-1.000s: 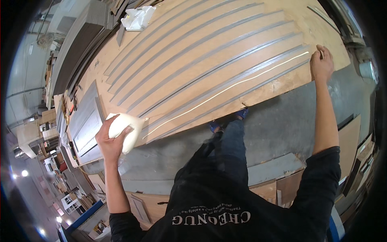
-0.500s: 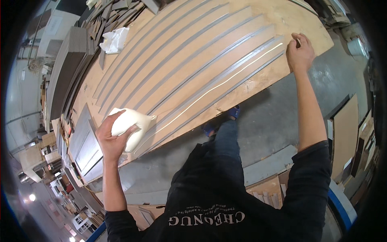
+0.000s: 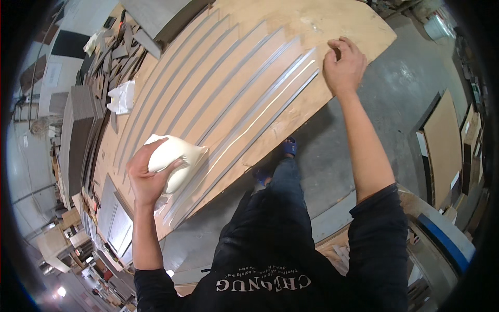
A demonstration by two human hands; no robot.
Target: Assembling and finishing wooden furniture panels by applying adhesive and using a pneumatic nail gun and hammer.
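My left hand [image 3: 148, 174] is closed round a soft, bulging bag of cream-coloured paste [image 3: 174, 158], thumb and fingers pressing into it. The bag's narrow tip points right, over several long grey-edged strips [image 3: 244, 112] laid side by side on a wooden tabletop [image 3: 358, 26]. Along a strip near the table's front edge runs a thin cream bead [image 3: 265, 114]. My right hand [image 3: 345, 65] rests at the strips' far right ends, its fingers curled in toward the thumb. Nothing shows in the gap between them.
A crumpled white sheet [image 3: 121, 98] lies left of the strips. Dark offcuts [image 3: 117, 60] are heaped at the back left, beside a stack of grey-brown boards [image 3: 80, 125]. Flat grey panels [image 3: 114, 213] lie at the near left. Upright boards [image 3: 442, 151] lean at the right.
The view has shifted, so the table appears further left. My left hand and the bag have come closer to the strips' right ends. My right hand stays beside those ends, still curled.
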